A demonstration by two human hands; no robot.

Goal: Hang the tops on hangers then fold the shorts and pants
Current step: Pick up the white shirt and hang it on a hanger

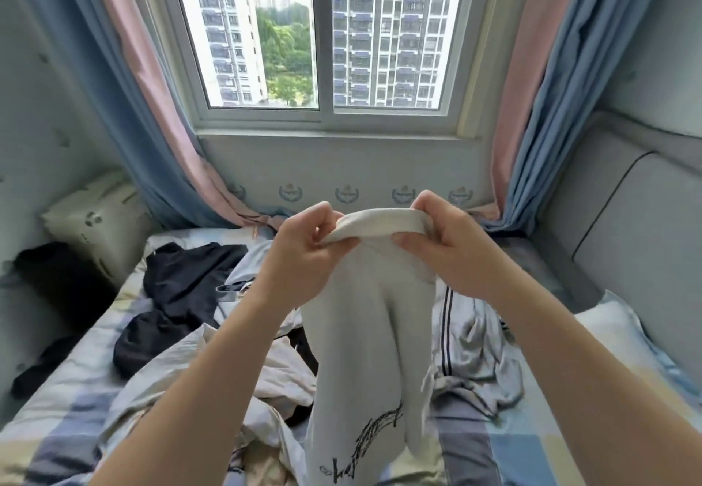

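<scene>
A pale grey-white garment (364, 352) with black scrawled print near its bottom hangs in front of me over the bed. My left hand (304, 253) pinches the left end of its cream ribbed band (380, 225). My right hand (448, 242) grips the band's right end, so the band is stretched between both hands. Under it on the bed lie a dark navy garment (178, 295), a cream garment (281, 364) and a grey garment with black side stripes (471, 341). No hanger is in view.
The bed (64, 409) has a checked blue, grey and yellow sheet. A pillow (98, 227) leans at the far left, a padded grey headboard (626, 242) rises on the right. Blue-pink curtains (152, 124) frame the window behind.
</scene>
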